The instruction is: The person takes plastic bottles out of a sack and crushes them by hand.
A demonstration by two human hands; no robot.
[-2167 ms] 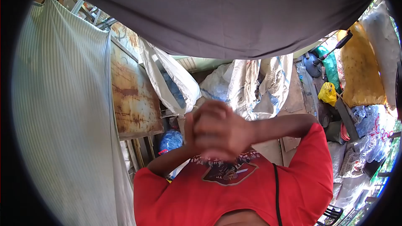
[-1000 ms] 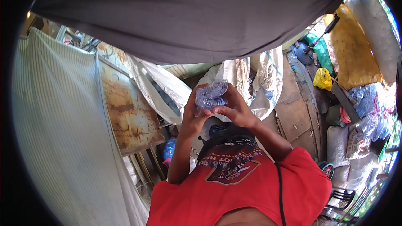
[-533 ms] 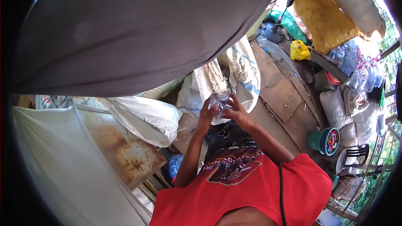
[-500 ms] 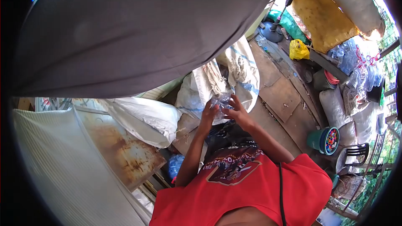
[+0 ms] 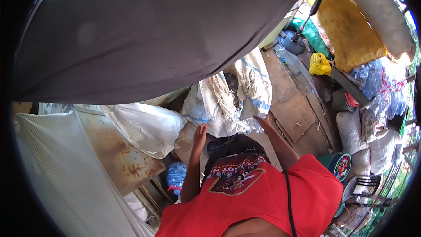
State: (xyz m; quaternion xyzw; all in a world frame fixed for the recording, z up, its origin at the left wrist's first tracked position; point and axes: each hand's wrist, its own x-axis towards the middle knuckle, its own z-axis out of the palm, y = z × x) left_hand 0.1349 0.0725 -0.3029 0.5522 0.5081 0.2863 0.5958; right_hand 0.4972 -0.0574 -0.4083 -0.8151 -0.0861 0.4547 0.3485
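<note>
A large white woven sack [image 5: 204,101] with blue stripes stands in front of me, its frayed mouth gathered and partly open. My right hand [image 5: 264,124] is at the sack's lower right edge, fingers closed around crumpled clear plastic [image 5: 253,126]; the exact shape of the plastic is unclear. Beside the lower left edge is my left hand [image 5: 200,132], its fingers close together and seen nearly end-on. Whether it grips the sack edge is hidden. Between the forearms lies a black plastic bag or dark cloth [image 5: 234,145].
A dark cloth canopy [image 5: 153,30] hangs low overhead. Left are another white sack [image 5: 151,125], a rusty panel [image 5: 118,149] and a blue water bottle [image 5: 176,173]. Right are a bucket of coloured caps [image 5: 341,166], a yellow bag [image 5: 319,64] and bagged clear bottles [image 5: 379,81].
Both hands held the clear plastic together before the sack. Now they are spread apart, the left lower and further left, the right further right. The view has shifted slightly.
</note>
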